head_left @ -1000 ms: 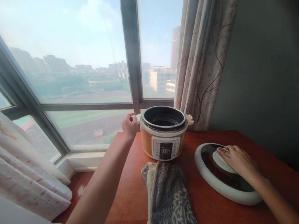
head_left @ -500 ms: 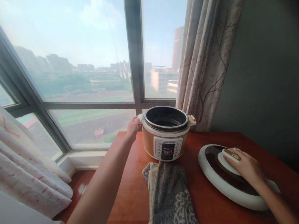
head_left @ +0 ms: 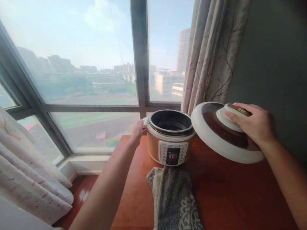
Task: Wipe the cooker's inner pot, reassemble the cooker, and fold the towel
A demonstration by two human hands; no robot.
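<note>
1. The lid (head_left: 216,134), white-rimmed with a dark brown top, is held above the right part of the counter (head_left: 224,197), tilted so that its top faces the near side.
2. The right hand (head_left: 259,123) has its fingers closed around the lid's knob (head_left: 229,117), the thumb lying along the near side; the far fingers are partly hidden.
3. Just left of the lid stands the cooker (head_left: 153,147), upright on the far part of the counter and uncovered. The lid's left edge overlaps the cooker's right rim in this view; whether they touch I cannot tell.
4. Inside the cooker sits a dark inner pot (head_left: 170,122) with a shiny rim. A control panel (head_left: 172,153) with a dark display faces the near side.
5. The left hand (head_left: 137,130) is at the cooker's left handle (head_left: 145,121), its fingers curled in around it with little gap showing.
6. A grey patterned cloth (head_left: 175,203) lies folded on the counter at the near side of the cooker.
7. Beyond the far edge rises a window (head_left: 90,84) with grey frames, looking onto a sports field and hazy buildings.
8. A branch-patterned curtain (head_left: 214,46) hangs at the far right, beside a dark wall (head_left: 279,53); a pale curtain (head_left: 24,166) hangs on the left.
</note>
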